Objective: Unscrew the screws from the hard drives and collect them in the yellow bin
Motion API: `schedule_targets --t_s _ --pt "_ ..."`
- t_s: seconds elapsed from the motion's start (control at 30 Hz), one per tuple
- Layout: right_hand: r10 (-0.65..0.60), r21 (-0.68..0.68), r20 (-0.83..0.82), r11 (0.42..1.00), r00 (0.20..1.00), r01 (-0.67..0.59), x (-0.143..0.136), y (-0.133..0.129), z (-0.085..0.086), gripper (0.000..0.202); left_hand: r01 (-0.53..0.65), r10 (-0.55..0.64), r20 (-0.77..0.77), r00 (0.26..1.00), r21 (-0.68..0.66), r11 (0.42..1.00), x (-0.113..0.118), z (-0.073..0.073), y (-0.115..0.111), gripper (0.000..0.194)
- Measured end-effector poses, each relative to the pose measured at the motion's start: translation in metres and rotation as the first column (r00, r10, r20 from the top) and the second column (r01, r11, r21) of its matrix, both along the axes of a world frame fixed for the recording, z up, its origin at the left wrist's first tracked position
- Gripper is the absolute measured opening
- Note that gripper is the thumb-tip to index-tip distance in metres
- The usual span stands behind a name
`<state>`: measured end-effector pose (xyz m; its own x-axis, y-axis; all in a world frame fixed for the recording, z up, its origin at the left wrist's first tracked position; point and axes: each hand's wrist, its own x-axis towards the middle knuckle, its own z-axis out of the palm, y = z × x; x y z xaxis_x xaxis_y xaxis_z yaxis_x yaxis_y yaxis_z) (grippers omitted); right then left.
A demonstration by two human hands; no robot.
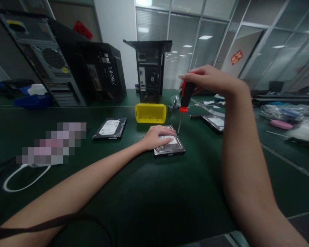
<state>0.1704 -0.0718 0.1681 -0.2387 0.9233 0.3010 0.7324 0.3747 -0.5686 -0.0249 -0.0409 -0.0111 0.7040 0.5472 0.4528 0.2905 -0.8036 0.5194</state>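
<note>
Dark green tabletop fills most of the view, with a thin dark strap crossing in front of the left forearm down at the near edge. A bit further in there's a silver-and-black rectangular hard drive lying flat, roughly mid-table. The left hand is spread loosely over its top, palm down, covering part of the white label. The right hand is up above, wrapped around the handle of a red-and-black screwdriver, which leans slightly with its tip down at the drive's right edge. Can't tell if that tip is seated in a screw.

Past that, a second labelled hard drive sits off left, and a third one is right beside the right forearm, partly hidden. Behind the middle drive is a yellow plastic bin, then a black computer tower, and way back, glass partitions.
</note>
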Motion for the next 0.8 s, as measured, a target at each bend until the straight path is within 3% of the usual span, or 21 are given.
schedule_targets --t_s 0.8 --pt "-0.012 -0.006 -0.014 1.0 1.0 0.012 -0.0004 0.0011 -0.0009 0.039 0.012 -0.012 0.0 1.0 0.017 1.0 -0.0003 -0.0005 0.0004 0.025"
